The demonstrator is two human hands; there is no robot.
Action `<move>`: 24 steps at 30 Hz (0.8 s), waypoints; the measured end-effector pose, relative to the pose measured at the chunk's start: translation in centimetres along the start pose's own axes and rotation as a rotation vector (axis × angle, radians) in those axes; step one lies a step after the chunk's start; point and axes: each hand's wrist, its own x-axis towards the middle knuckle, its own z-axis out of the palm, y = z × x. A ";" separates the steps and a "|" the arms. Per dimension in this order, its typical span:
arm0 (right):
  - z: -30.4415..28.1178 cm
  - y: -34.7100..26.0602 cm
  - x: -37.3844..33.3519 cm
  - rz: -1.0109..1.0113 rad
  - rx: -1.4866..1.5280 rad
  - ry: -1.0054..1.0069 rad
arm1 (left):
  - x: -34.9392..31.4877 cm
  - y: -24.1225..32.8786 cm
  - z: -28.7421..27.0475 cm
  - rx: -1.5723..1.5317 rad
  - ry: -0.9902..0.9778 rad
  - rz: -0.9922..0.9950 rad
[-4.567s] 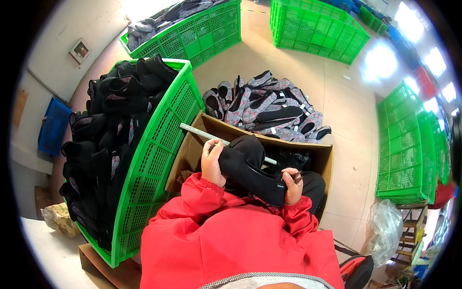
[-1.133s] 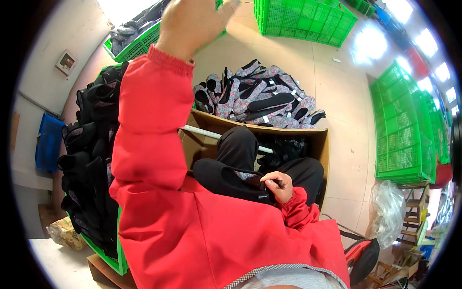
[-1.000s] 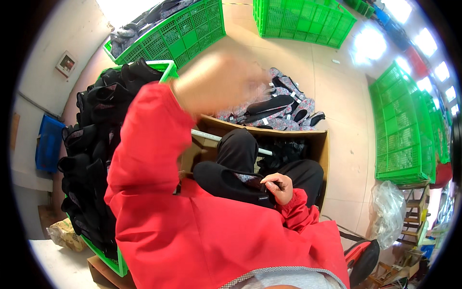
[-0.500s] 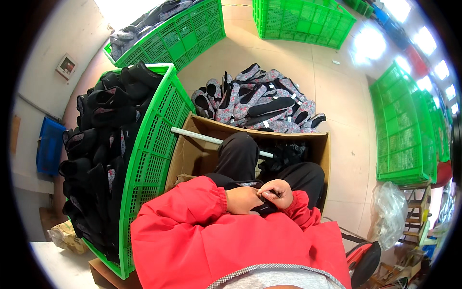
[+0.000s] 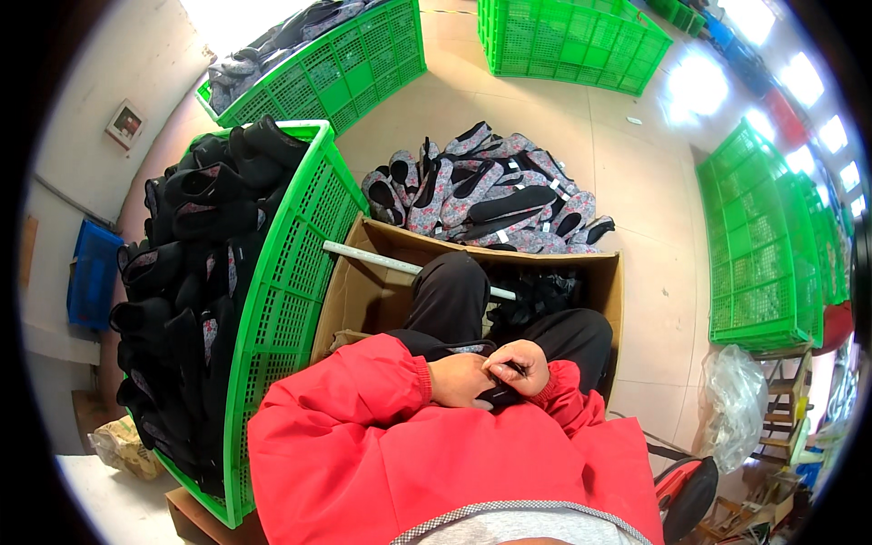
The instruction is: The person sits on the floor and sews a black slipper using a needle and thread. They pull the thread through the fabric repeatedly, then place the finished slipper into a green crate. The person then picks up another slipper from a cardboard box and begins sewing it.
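My left hand (image 5: 460, 380): closed on a black slipper (image 5: 500, 396), seemingly unfinished.
My right hand (image 5: 520, 366): pinching it.
Green crate (image 5: 295, 263): black slippers (image 5: 186, 300), perhaps done.
Floor pile (image 5: 486, 186): status unclear.

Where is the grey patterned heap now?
In the head view, upper centre: the heap lies on the floor beyond the cardboard box, right of the nearest green crate.

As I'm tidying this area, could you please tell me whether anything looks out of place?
Mainly the heap of patterned footwear beyond the cardboard box: it lies loose on the floor, whereas the black pieces sit in a green crate.
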 end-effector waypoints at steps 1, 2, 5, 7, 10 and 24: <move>0.0 0.0 -0.1 -0.006 -0.003 0.002 | 0.1 0.0 0.1 0.002 0.013 0.013; 0.1 0.3 -0.2 -0.015 0.000 0.016 | 0.1 0.1 0.1 0.003 -0.007 0.001; 0.2 0.7 -0.6 -0.028 0.012 0.047 | 0.2 0.6 -0.4 0.008 -0.047 -0.033; 0.3 0.7 -0.6 -0.016 0.022 0.052 | 0.2 0.8 -0.6 0.012 -0.049 -0.049; 0.3 0.7 -0.6 -0.018 0.020 0.049 | 0.1 0.6 -0.3 0.019 0.042 0.023; 1.1 0.0 -1.6 0.128 0.014 0.300 | 1.2 3.7 -7.1 0.079 -0.400 -0.173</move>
